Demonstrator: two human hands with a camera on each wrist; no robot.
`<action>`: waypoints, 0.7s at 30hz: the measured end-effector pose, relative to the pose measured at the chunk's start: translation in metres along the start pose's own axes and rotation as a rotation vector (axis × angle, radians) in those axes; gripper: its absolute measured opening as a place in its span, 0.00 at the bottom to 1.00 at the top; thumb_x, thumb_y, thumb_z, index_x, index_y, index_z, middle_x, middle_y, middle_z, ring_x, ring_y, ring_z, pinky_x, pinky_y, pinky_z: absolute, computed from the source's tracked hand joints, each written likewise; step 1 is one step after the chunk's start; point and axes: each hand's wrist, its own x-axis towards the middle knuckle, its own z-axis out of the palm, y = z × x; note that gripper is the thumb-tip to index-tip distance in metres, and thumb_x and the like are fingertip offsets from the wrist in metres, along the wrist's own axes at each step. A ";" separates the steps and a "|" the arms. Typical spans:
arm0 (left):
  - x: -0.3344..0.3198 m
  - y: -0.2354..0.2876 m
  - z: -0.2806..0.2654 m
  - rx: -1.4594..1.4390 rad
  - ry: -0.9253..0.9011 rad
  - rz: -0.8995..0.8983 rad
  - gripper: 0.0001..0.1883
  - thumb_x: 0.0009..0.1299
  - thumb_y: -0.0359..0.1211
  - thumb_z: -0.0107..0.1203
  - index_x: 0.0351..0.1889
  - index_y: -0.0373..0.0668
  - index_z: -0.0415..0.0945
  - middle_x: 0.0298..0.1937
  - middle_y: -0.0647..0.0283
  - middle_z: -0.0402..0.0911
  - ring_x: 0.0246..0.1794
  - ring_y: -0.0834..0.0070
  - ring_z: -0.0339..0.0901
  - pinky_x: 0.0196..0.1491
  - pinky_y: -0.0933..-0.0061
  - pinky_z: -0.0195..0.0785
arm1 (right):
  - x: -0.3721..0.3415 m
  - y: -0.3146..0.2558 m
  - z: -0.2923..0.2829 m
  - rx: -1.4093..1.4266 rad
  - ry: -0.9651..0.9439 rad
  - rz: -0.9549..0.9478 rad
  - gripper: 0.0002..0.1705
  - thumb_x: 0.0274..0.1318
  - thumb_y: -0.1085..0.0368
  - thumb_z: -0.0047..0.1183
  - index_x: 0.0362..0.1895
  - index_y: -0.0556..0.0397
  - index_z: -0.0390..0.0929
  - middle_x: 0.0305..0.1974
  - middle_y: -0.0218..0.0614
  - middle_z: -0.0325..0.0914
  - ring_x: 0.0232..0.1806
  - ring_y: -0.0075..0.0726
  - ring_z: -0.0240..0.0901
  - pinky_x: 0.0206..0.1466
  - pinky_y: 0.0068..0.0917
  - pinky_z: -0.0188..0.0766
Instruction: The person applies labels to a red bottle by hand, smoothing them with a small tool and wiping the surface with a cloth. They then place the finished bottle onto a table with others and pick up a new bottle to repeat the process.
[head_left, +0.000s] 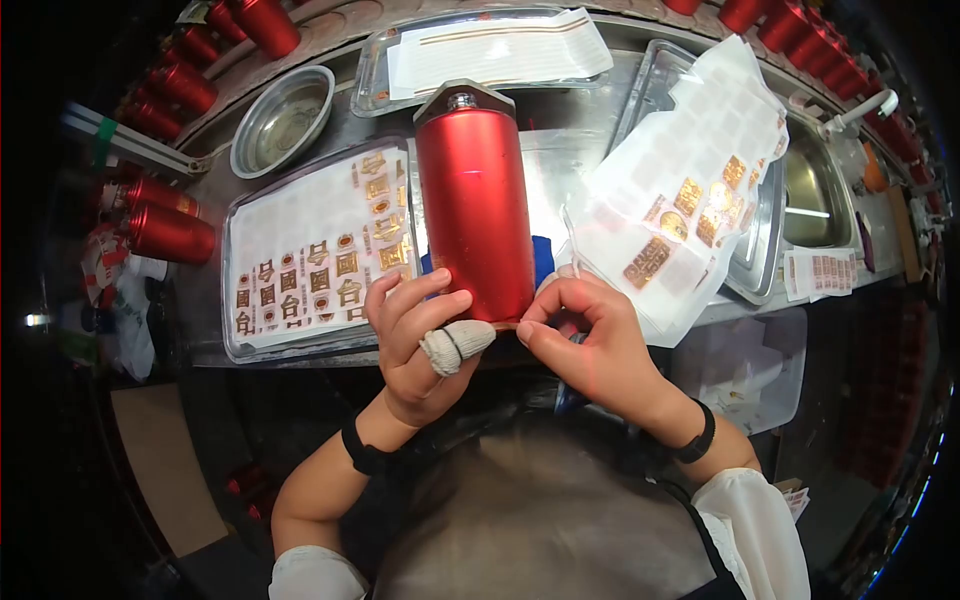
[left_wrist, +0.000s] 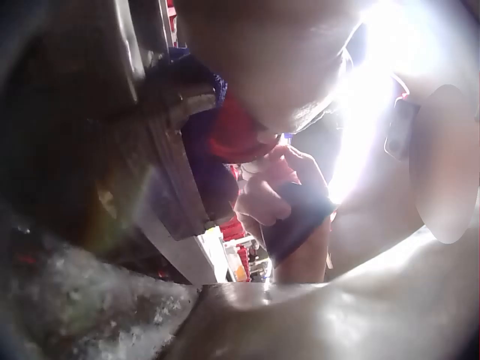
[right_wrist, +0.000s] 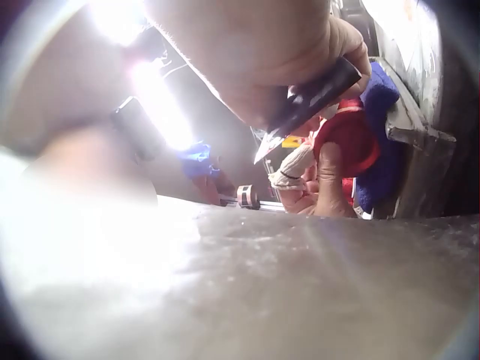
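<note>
A red metal cylinder (head_left: pixel 470 210) lies over blue cloth (head_left: pixel 543 260), its near end toward the person. The left hand (head_left: pixel 425 345) grips that end, one finger wrapped in a whitish cover with a dark band; in the right wrist view its thumb (right_wrist: pixel 330 176) presses the end face. The right hand (head_left: pixel 595 335) has thumb and index finger together at the rim, beside a thin brownish edge. A dark flat tool with a pointed tip (right_wrist: pixel 315 97) is held in the right hand. Whether the fingertips pinch anything small cannot be told.
Trays with sheets of gold-and-red stickers flank the cylinder, left (head_left: pixel 300 240) and right (head_left: pixel 690 200). Behind are a metal bowl (head_left: pixel 283 122) and a tray with striped paper (head_left: pixel 500 55). A sink (head_left: pixel 820 190) is at right, a plastic bin (head_left: pixel 740 370) below. More red cylinders stand around the edges.
</note>
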 end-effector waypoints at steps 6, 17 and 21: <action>-0.010 -0.003 -0.011 0.051 -0.026 -0.034 0.18 0.52 0.26 0.71 0.40 0.53 0.82 0.54 0.65 0.81 0.56 0.62 0.79 0.64 0.49 0.56 | 0.002 0.000 -0.005 -0.012 -0.037 0.036 0.05 0.52 0.69 0.62 0.29 0.55 0.79 0.31 0.28 0.75 0.32 0.20 0.65 0.36 0.20 0.64; 0.016 0.003 -0.011 0.119 -0.156 0.106 0.13 0.56 0.32 0.68 0.38 0.57 0.81 0.55 0.69 0.81 0.58 0.63 0.76 0.61 0.47 0.55 | 0.007 0.006 -0.002 0.026 0.027 0.046 0.06 0.50 0.68 0.62 0.27 0.56 0.79 0.29 0.31 0.74 0.30 0.23 0.65 0.33 0.22 0.63; 0.024 0.004 -0.002 0.119 -0.152 0.152 0.11 0.56 0.34 0.68 0.36 0.56 0.78 0.53 0.70 0.82 0.58 0.62 0.76 0.60 0.48 0.55 | 0.007 0.007 -0.002 -0.009 0.022 0.053 0.06 0.51 0.68 0.62 0.28 0.56 0.79 0.29 0.30 0.75 0.30 0.22 0.65 0.34 0.22 0.63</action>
